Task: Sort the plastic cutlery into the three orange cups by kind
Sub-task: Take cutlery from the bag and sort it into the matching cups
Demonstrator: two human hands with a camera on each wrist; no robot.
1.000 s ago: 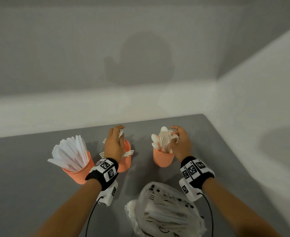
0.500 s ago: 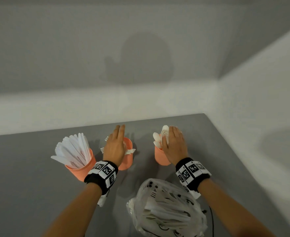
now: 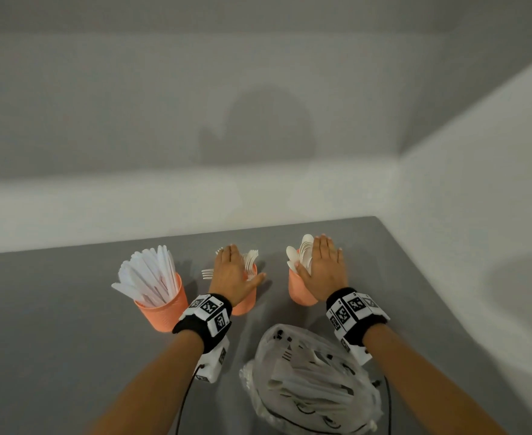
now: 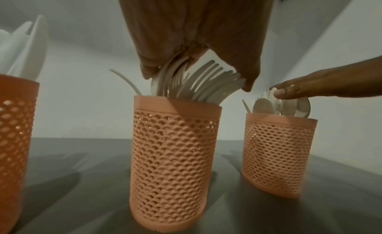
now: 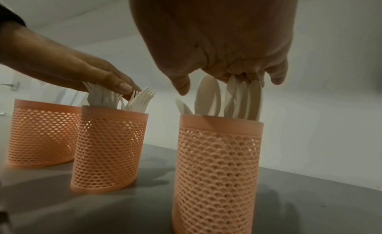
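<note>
Three orange mesh cups stand in a row on the grey table. The left cup [image 3: 164, 309] holds white knives [image 3: 148, 274]. The middle cup [image 3: 246, 301] [image 4: 171, 155] holds white forks [image 4: 208, 84], and my left hand [image 3: 231, 274] lies flat on top of them with straight fingers. The right cup [image 3: 299, 288] [image 5: 215, 169] holds white spoons [image 5: 231, 98], and my right hand [image 3: 325, 265] presses flat on their bowls. Neither hand grips anything.
A clear plastic bag [image 3: 311, 381] with more white cutlery lies on the table near me, between my forearms. The table's right edge [image 3: 415, 277] meets a white wall, and a pale ledge runs behind the cups.
Both hands have flattened: the fingers that curled around the forks and spoons a second ago now lie straight on top of them. The cups stand where they were.
</note>
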